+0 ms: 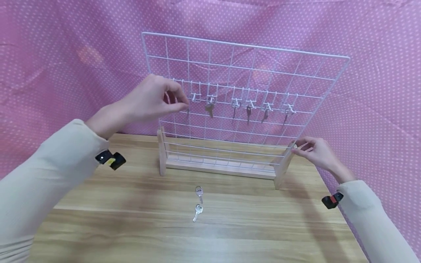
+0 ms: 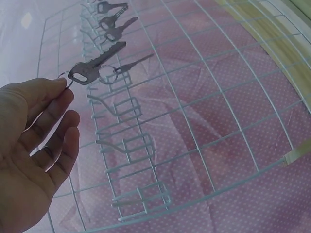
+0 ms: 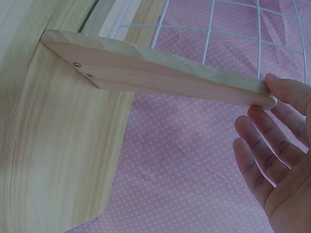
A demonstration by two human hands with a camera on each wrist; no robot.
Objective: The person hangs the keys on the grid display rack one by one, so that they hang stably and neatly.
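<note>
My left hand point(image 1: 154, 96) is raised at the left part of a white wire grid rack point(image 1: 246, 45). Its thumb and forefinger pinch the ring of a metal key point(image 2: 86, 72), whose blade points away from the fingers in the left wrist view. White wire hooks point(image 2: 129, 148) line one row of the grid near this hand. Several keys, such as one metal key point(image 1: 249, 113), hang from hooks further right. My right hand point(image 1: 315, 151) pinches the top end of the rack's right wooden upright point(image 3: 194, 77) between thumb and fingers.
Two loose keys lie on the wooden table point(image 1: 236, 226) in front of the rack: a key with a ring point(image 1: 199, 193) and another key point(image 1: 198, 212) nearer me. Behind hangs a pink dotted cloth point(image 1: 82, 33). The left wooden upright point(image 1: 161, 151) stands on the table.
</note>
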